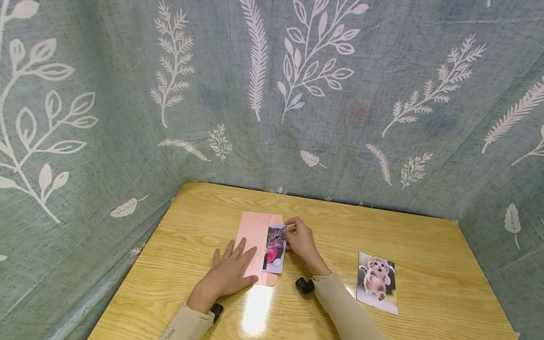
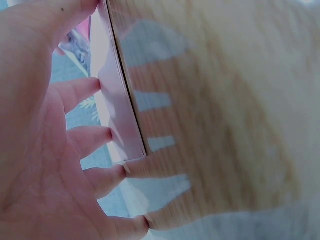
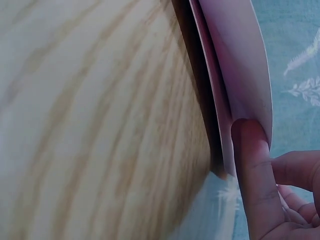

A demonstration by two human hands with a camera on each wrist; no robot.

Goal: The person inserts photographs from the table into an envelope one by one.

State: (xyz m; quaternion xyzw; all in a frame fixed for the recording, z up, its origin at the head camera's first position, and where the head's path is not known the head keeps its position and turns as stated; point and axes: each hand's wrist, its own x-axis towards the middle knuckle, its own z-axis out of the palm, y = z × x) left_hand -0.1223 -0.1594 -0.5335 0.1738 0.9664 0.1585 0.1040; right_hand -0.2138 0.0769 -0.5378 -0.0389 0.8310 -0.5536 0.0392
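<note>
A pink envelope (image 1: pixel 251 229) lies on the table with its flap side toward the right. Part of a photo card (image 1: pixel 275 257) showing a tabby cat with something pink sticks out of its right opening. My left hand (image 1: pixel 229 272) rests on the envelope's left part with fingers spread; in the left wrist view the fingertips of the left hand (image 2: pixel 30 130) touch the envelope (image 2: pixel 117 107) and the table. With thumb and fingers, my right hand (image 1: pixel 301 240) pinches the card's upper right edge. The right wrist view shows the card (image 3: pixel 245 60) bowed slightly upward at the right hand (image 3: pixel 265 185).
A second photo card (image 1: pixel 377 281), with a leaping kitten on it, lies to the right of my right forearm. The wooden table (image 1: pixel 204 203) is shiny. Grey-green curtain cloth (image 1: pixel 272 141) with white leaf prints hangs behind and at both sides.
</note>
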